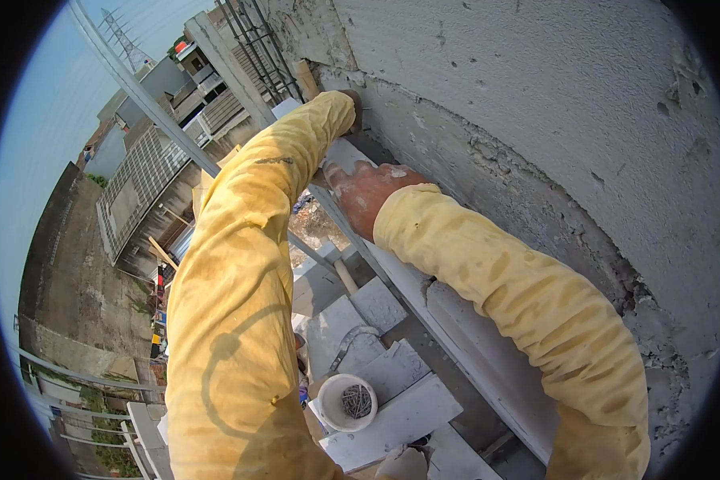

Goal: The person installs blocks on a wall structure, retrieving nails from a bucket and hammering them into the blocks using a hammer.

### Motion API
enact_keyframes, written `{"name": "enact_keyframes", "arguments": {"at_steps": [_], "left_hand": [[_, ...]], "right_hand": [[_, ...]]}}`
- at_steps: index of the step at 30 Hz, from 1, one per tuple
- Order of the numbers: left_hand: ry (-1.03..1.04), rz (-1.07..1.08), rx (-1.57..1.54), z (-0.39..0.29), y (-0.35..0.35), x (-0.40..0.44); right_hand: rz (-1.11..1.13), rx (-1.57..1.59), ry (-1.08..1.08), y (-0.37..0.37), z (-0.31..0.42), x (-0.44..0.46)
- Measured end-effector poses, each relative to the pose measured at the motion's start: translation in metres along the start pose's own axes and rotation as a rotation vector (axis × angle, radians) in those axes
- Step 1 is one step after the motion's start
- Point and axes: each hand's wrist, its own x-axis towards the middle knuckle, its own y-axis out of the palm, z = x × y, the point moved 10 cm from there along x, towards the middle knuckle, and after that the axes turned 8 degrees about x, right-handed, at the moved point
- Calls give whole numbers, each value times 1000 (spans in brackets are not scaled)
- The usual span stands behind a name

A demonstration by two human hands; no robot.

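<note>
Both my arms reach forward in dusty yellow sleeves along a rough grey wall. My left hand (357, 110) is almost wholly hidden behind its cuff, close to the wall; its fingers do not show. My right hand (370, 192), coated with pale dust, is bent at the fingers over the edge of a long white ledge (488, 344) that runs along the wall's foot. What these fingers close on, if anything, is hidden. Between the two hands shows a white block face (346, 155). Just past my left hand a piece of wood (305, 78) stands against the wall.
Below are pale block pieces (400, 416) and a white bucket (347, 402) holding nails or similar thin metal bits. A metal pole (148, 100) slants across the left. Reinforcing bars (258, 40) rise beside a concrete post (228, 68). Rooftops lie far below.
</note>
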Motion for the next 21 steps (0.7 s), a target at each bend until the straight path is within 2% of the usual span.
{"name": "enact_keyframes", "arguments": {"at_steps": [3, 7, 9, 13, 15, 16, 18, 19, 20, 21], "left_hand": [[1, 0, -6, 0, -3, -2], [-40, -28, -76, 8, -2, 20], [21, -5, -30, 6, 1, 24], [2, 141, 176, 12, 18, 38], [40, 271, 363, 15, 42, 61], [86, 291, 406, 6, 32, 37], [53, 208, 274, -10, 10, -18], [33, 170, 215, -10, 8, -14], [-36, 139, 158, -6, 3, -12], [-121, 96, 100, 19, -3, 22]], "right_hand": [[119, 8, 163, -7, -35, 12], [79, -121, 115, -11, -11, -2], [14, -149, 82, -23, 0, -14], [85, -59, 190, -4, -45, 22], [57, -54, 151, 1, -38, 13], [39, -63, 129, -3, -33, 10], [33, -56, 103, -5, -34, 7], [26, -46, 89, -7, -34, 6], [27, -49, 178, -4, -60, 18], [18, -68, 164, -10, -53, 22]]}}
